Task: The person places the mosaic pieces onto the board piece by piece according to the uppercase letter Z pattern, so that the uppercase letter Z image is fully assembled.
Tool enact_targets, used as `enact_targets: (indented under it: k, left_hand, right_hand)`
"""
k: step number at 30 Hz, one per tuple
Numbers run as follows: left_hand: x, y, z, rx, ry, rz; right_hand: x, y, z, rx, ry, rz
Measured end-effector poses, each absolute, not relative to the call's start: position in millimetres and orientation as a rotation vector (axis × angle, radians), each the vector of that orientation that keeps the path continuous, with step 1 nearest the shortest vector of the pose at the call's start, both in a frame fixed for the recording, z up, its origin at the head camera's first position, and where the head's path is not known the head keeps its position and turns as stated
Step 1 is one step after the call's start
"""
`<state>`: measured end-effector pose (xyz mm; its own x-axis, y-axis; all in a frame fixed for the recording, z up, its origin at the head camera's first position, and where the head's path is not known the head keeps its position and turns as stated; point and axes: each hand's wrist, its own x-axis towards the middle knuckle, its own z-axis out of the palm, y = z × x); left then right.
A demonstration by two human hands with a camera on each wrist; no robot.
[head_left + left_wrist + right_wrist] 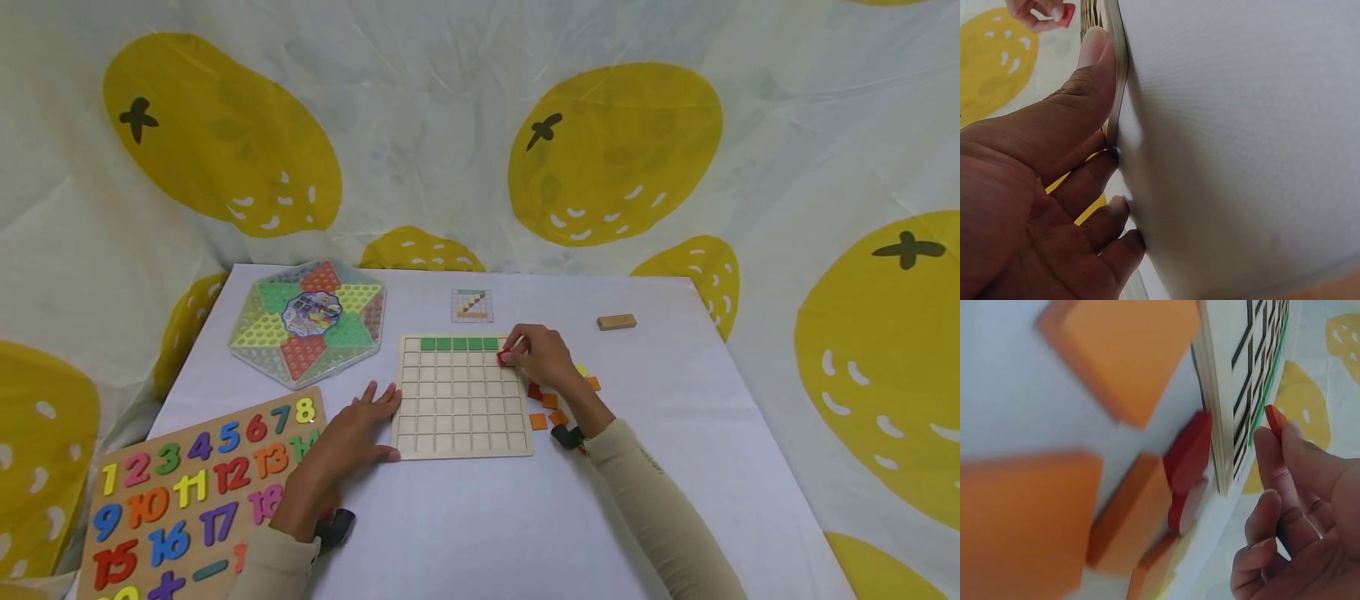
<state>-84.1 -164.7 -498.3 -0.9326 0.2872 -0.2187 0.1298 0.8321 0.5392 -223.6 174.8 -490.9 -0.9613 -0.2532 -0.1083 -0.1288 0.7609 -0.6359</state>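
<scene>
A pale wooden grid board (453, 406) lies on the table, with a row of green square tiles (452, 343) along its far edge. My right hand (543, 358) pinches a small red piece (1274, 419) between thumb and fingertip, over the board's far right corner. At the board's left side, my left hand (348, 437) is spread, its thumb (1094, 53) against the edge near the front corner and its fingers farther up that side. Orange square tiles (538, 422), red pieces (1190, 450) and a bit of yellow lie beside the board's right edge, partly hidden behind my right arm.
A small pattern card (472, 306) lies beyond the board. To the left are a hexagonal star-patterned game board (307, 321) and a wooden number board (187, 467), partly under my left arm. A small wooden block (617, 322) sits at the back right.
</scene>
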Motion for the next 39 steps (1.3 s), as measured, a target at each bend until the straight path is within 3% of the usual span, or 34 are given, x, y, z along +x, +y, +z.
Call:
enact_targets:
  k: [24,39]
  left_hand:
    - [-85,-165,-502,0.338,2.727,0.799]
    - [-86,-163,-500,0.318,2.716,0.787]
  right_hand:
    - [-230,147,-492,-0.118,2.769,-0.908]
    - [-236,147,-494,-0.182,2.743,-0.890]
